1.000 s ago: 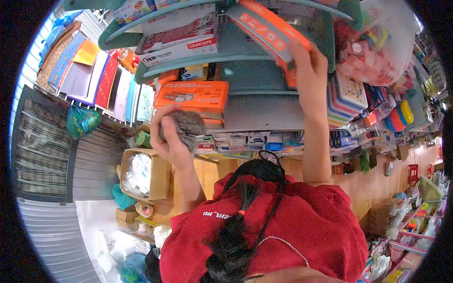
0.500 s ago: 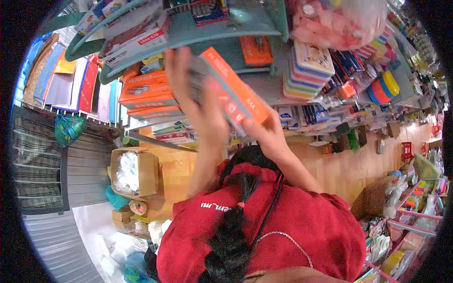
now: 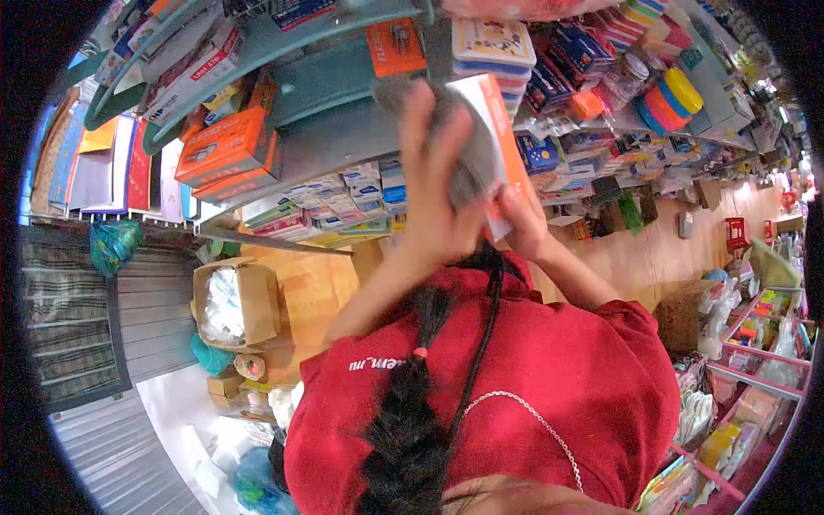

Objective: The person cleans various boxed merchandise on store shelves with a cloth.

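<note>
Clock positions are taken with the person's front as twelve. The box under handling, an orange-and-white box, stands tilted in the air at twelve o'clock, ahead of the red shirt. The right hand pinches it by its lower end, thumb on the face turned toward nine and fingers behind. The left hand is at about eleven, blurred, its fingers laid long across a grey cloth. The cloth lies at the box's nine o'clock side; I cannot tell whether those fingers clutch it or only press it, nor whether it touches the face along its full length.

Shelf contents noted: stacked orange boxes at ten, on the lower shelf; a white carton marked NP above them, between ten and eleven; a single orange box near twelve, with a stack of tubs to its right. An open cardboard box sits on the floor at about nine.
</note>
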### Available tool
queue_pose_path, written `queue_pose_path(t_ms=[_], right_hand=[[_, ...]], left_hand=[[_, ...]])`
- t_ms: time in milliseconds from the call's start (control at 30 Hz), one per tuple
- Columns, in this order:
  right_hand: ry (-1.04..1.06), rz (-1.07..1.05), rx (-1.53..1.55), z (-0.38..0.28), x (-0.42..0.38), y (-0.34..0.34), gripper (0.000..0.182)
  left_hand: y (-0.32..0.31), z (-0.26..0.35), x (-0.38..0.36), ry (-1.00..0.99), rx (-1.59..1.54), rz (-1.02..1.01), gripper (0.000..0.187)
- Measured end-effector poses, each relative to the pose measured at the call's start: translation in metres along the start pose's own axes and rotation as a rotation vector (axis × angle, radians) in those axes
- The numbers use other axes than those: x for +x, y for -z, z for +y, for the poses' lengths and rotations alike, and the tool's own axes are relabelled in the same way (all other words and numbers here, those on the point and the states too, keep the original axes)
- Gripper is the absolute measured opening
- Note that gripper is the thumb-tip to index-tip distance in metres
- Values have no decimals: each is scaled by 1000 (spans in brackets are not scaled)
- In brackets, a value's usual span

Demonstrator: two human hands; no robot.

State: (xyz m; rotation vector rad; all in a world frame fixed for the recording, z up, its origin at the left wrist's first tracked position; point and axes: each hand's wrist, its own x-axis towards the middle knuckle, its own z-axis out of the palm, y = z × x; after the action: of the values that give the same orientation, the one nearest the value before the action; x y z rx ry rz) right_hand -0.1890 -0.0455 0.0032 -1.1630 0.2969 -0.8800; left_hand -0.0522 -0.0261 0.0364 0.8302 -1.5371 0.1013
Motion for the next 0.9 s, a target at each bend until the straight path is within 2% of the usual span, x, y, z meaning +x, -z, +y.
queue_pose_path(t_ms=[33, 67, 133, 200, 233, 267, 333, 433, 500, 533, 600, 667, 700, 733, 767, 800, 900], right_hand=[[3, -39, -73, 4, -7, 3, 66], [-13, -21, -123, -1, -12, -4, 67], [143, 12, -265, -1, -12, -9, 68], [249, 65, -25, -7, 0, -8, 65], [300, 151, -35, -17, 4, -12, 61], [240, 246, 109, -15, 6, -5, 52], [219, 306, 80, -35, 3, -4, 46], [161, 354, 58, -42, -3, 5, 44], [90, 425, -50, -45, -9, 8, 46], [92, 415, -46, -46, -12, 10, 47], [98, 387, -40, -49, -15, 17, 52], [252, 224, -44, -43, -12, 20, 63], [326, 139, -38, -40, -10, 21, 70], [237, 123, -48, -37, -19, 22, 72], [236, 231, -90, -32, -23, 19, 70], [184, 189, -41, -34, -26, 23, 69], [75, 100, 89, -41, -38, 40, 63]], left_hand=[[-1, -10, 16, 3, -5, 59, 53], [0, -12, 29, 110, -154, 49, 56], [1, -10, 47, 316, -453, 23, 62], [-18, -4, 38, 106, -279, 62, 56], [-30, -1, 32, -1, -189, 79, 53], [-38, 7, 22, -3, -187, 42, 55], [-52, 28, -6, -21, 0, -37, 57], [-66, 26, -19, -77, 57, 4, 61], [-65, 30, -13, -56, 123, -96, 61], [-64, 33, -5, -47, 157, -147, 61], [-65, 39, 8, -16, 75, -117, 56], [-65, 28, 22, 22, -45, -72, 54], [-64, 23, 30, 33, 27, 14, 48], [-58, 22, 37, 177, -79, -48, 46], [-51, 22, 43, 321, -184, -112, 45], [-45, 20, 46, 466, -289, -176, 43], [-32, 9, 51, 537, -341, -410, 43]])
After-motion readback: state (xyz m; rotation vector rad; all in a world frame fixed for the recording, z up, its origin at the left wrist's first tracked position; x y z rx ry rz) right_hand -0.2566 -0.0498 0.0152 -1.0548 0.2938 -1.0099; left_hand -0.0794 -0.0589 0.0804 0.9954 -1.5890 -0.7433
